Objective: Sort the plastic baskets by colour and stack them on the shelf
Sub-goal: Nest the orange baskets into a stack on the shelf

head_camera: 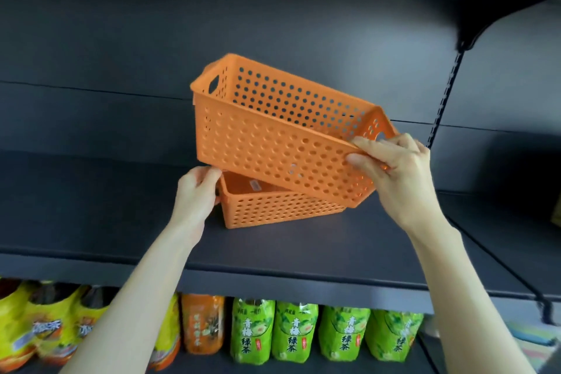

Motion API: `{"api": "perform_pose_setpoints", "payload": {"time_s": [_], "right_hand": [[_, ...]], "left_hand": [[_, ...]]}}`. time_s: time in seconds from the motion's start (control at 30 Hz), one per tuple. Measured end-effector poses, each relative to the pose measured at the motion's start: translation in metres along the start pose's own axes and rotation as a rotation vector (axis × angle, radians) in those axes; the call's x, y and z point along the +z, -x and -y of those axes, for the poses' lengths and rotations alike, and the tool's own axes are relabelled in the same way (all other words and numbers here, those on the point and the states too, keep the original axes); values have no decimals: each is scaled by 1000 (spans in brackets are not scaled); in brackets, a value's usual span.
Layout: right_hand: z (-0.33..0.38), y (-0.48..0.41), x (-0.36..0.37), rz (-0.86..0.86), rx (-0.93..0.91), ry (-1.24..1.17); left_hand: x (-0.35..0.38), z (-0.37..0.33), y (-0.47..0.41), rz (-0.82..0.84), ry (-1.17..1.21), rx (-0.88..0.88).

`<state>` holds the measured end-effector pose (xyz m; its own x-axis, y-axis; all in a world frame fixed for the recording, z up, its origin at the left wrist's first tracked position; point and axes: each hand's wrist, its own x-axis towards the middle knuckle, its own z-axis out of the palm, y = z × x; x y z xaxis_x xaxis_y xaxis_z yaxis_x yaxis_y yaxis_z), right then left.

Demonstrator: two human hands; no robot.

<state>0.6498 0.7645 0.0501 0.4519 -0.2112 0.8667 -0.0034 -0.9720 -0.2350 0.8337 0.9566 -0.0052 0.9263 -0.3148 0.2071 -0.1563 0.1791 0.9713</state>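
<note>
1. Overhead, in the head view, the right hand (400,173) grips the right end of the upper basket (273,146), thumb and fingers pinched over its rim beside the handle hole.
2. That orange basket is tilted, its left end raised and its open top turned toward the camera; its lower right corner dips toward the shelf (303,246).
3. A second orange basket, the lower basket (273,206), sits upright on the dark shelf, partly hidden behind the upper one. A small label shows on its inside wall.
4. Its left end is held by the left hand (197,194), fingers curled over the rim, thumb on the outside.
5. Both baskets are perforated with round holes, and the upper one overlaps the lower one's opening; whether they touch I cannot tell.
6. Below the shelf stand drinks: yellow bottles (45,328) at left, one orange bottle (202,325), then green bottles (294,331) in a row.
7. At right, a slotted upright (446,94) carries a bracket.
</note>
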Motion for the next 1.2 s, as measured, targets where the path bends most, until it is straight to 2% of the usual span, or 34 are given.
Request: {"api": "perform_pose_setpoints", "payload": {"time_s": [0.1, 0.23, 0.33, 0.47, 0.7, 0.97, 1.2], "right_hand": [[-1, -10, 1, 17, 17, -33], [-3, -23, 8, 71, 45, -94], [-4, -33, 13, 94, 38, -82], [-11, -49, 21, 49, 14, -59], [-34, -68, 48, 45, 160, -81], [-40, -80, 56, 40, 192, -117], [-46, -84, 58, 46, 192, -52]], "left_hand": [[-3, 4, 5, 73, 148, 30], [-8, 6, 2, 162, 196, 153], [-7, 3, -4, 181, 73, 244], [4, 3, -13, 54, -51, 325], [11, 8, -29, -77, -226, 404], [7, 16, -38, -26, -276, 435], [8, 18, -43, 58, -452, 380]]}}
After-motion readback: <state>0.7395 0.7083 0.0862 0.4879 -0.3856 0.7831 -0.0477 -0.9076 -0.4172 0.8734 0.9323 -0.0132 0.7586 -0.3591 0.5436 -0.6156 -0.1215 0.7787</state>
